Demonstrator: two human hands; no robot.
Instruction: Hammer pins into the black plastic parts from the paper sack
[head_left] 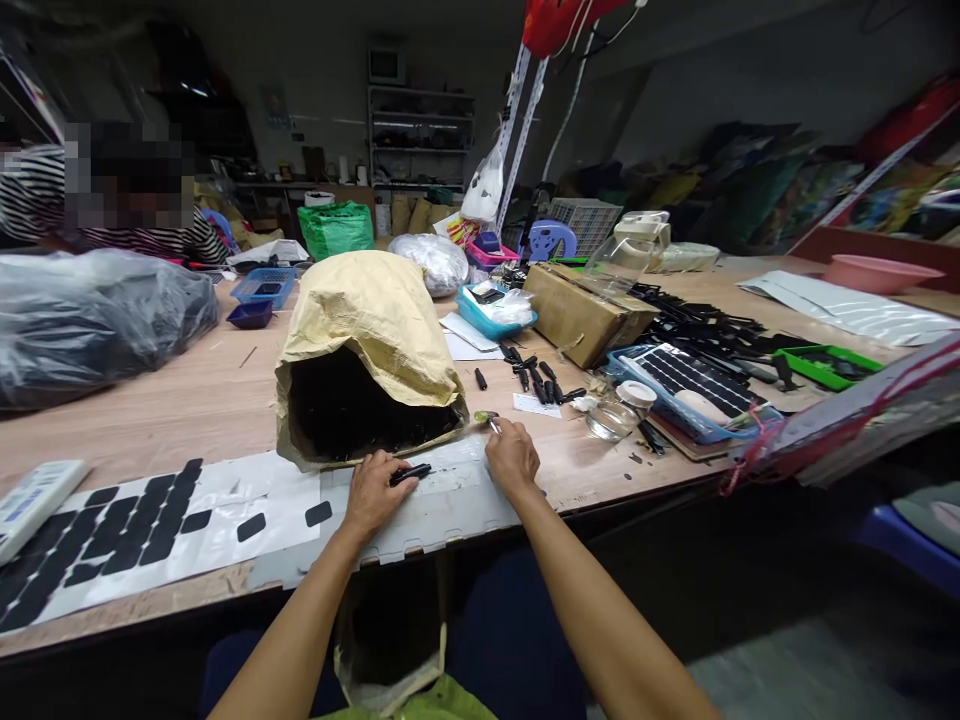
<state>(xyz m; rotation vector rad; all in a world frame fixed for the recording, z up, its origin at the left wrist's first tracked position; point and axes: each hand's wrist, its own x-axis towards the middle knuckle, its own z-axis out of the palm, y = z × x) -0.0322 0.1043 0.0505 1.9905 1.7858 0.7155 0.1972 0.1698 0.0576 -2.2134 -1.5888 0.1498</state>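
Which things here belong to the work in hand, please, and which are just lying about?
In hand: left hand, holding a black part; right hand, holding a tool; open sack just behind them.
Lying about: box; jar; pink basin; blue basket.

Two hands work at the table edge. The left hand (371, 495) holds one black part (410, 473), and the right hand (512, 455) holds one tool (489, 420). Just beyond both sits one sack (375, 310). Two loose pads (319, 513) lie left of the left hand. Past the right hand I count one box (577, 315), one jar (615, 415), one green tray (825, 358) and two blue ones, a near tray (619, 358) and a far tray (484, 325).
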